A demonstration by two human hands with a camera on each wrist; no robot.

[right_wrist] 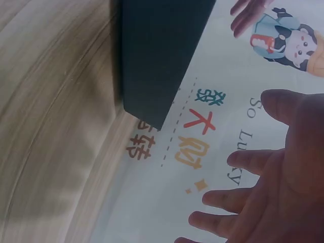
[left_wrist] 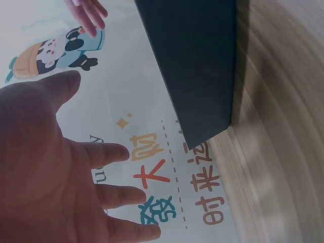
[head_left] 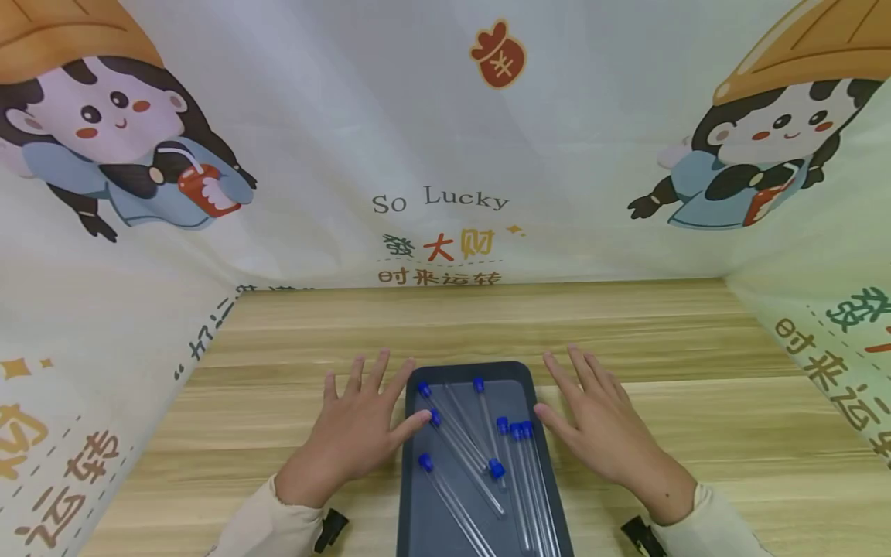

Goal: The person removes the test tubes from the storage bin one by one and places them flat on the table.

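A dark grey tray (head_left: 445,507) stands on the wooden table between the two hands. Several clear test tubes (head_left: 462,507) with blue caps (head_left: 426,462) lie loose in it, most of them slanting. To the tray's left is my left hand (head_left: 362,433), fingers spread, its thumb overlapping the rim in the head view. My right hand (head_left: 605,433) spreads its fingers on the other side, thumb tip close to the tray's right rim. Both palms look bare in the wrist views, where the tray's outer wall (left_wrist: 197,66) rises beside the left hand.
A white printed cloth (head_left: 445,139) hangs behind the wood-grain table (head_left: 292,333) and runs along both sides. Dark wrist straps (head_left: 330,530) show at the cream sleeves (head_left: 271,526).
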